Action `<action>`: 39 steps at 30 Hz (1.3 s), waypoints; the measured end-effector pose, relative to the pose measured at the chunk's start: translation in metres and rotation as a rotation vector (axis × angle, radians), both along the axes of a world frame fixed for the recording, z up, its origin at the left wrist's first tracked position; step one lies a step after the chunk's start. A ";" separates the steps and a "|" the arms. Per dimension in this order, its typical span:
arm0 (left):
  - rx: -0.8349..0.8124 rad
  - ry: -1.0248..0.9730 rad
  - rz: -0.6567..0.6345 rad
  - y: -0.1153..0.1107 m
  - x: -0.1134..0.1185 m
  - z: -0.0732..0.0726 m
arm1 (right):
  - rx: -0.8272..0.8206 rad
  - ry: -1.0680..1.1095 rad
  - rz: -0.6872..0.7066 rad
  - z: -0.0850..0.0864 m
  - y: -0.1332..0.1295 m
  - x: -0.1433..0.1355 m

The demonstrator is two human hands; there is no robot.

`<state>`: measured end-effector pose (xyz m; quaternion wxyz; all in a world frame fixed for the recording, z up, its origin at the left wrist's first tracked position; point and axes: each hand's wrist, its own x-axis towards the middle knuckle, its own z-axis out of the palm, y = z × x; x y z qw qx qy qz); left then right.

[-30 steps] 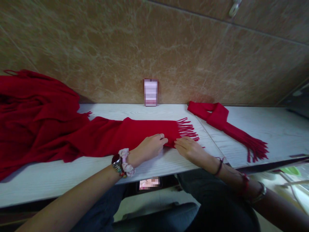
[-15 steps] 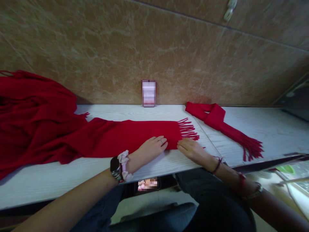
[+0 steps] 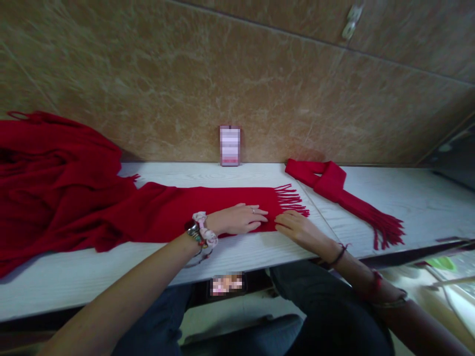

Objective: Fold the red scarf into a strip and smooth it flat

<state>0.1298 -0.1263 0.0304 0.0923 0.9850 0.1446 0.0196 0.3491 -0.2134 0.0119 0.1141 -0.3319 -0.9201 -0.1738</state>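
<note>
Red scarf [image 3: 218, 200], head view: laid flat along the white tabletop [image 3: 85, 277], in front of the person; fringe [image 3: 291, 198] at its right end, strands fanned out on the wood; left end running into a rumpled red heap [image 3: 59, 183] (whether one cloth or several, cannot be told). Left hand [image 3: 239, 218]: palm down on the scarf, short of the fringe, fingers extended and slightly parted, clasping nothing; one ring, with a pale scrunchie [image 3: 208, 235] and beads at the wrist. Right hand [image 3: 295, 228]: at the scarf's near edge, just beside the fringe, fingers together and bent, tips against the cloth; whether they pinch it cannot be told; dark cord at the wrist, further bands up the forearm. Second red scarf [image 3: 334, 184]: narrow, folded over itself in a loop, on the tabletop to the right, apart from both hands, its fringed end pointing toward the near edge. Phone [image 3: 230, 146]: upright against the brown marbled wall [image 3: 148, 74], screen blurred. Second lit screen [image 3: 227, 285]: below the table's near edge, likewise blurred. Green item [image 3: 443, 263]: far right, beyond the table, indistinct.
</note>
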 end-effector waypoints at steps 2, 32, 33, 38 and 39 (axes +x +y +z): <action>0.025 -0.022 0.013 0.007 0.000 -0.006 | -0.016 0.028 -0.006 -0.001 0.000 0.000; -0.176 0.130 0.470 0.115 0.047 0.016 | -0.165 0.356 -0.082 -0.014 0.008 0.022; -0.154 0.095 0.478 0.111 0.046 0.013 | -0.173 0.349 -0.097 -0.014 0.008 0.024; 0.101 -0.176 0.446 0.063 0.019 -0.005 | -0.080 0.244 -0.147 -0.010 0.008 0.016; 0.098 -0.178 0.390 0.049 0.009 -0.008 | -0.046 0.223 -0.144 -0.009 0.009 0.013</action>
